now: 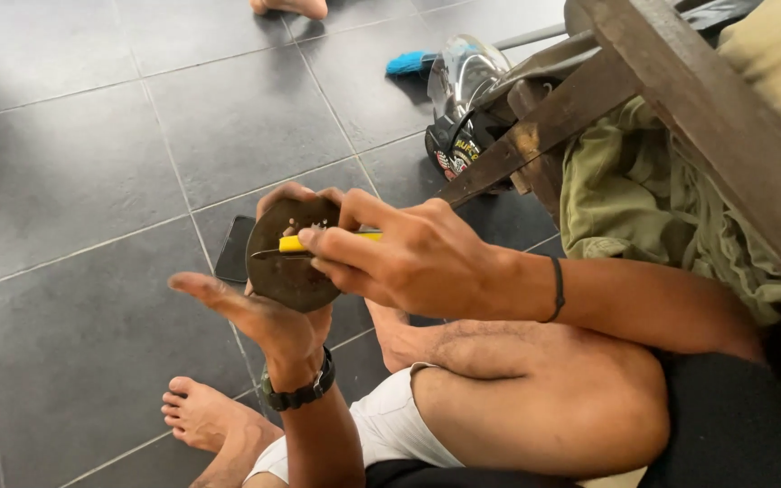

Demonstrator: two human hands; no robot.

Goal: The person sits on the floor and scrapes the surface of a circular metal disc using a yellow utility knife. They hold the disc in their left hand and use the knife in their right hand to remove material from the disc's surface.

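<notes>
My left hand [268, 316] holds up a round, flat, dark brown disc [284, 271], gripping its rim with fingers behind it and the thumb stretched out to the left. My right hand [399, 258] is closed around a yellow-handled knife [293, 244] whose blade lies across the face of the disc, pointing left. A black watch sits on my left wrist and a thin black band on my right wrist. I sit cross-legged on the floor.
Grey floor tiles [92, 136] spread out in front. A dark phone [232, 248] lies on the floor behind the disc. A helmet [463, 99], a dark wooden frame [644, 81], olive cloth [644, 199] and a blue-tipped broom [409, 61] are at the right. Another person's foot [291, 7] shows at the top.
</notes>
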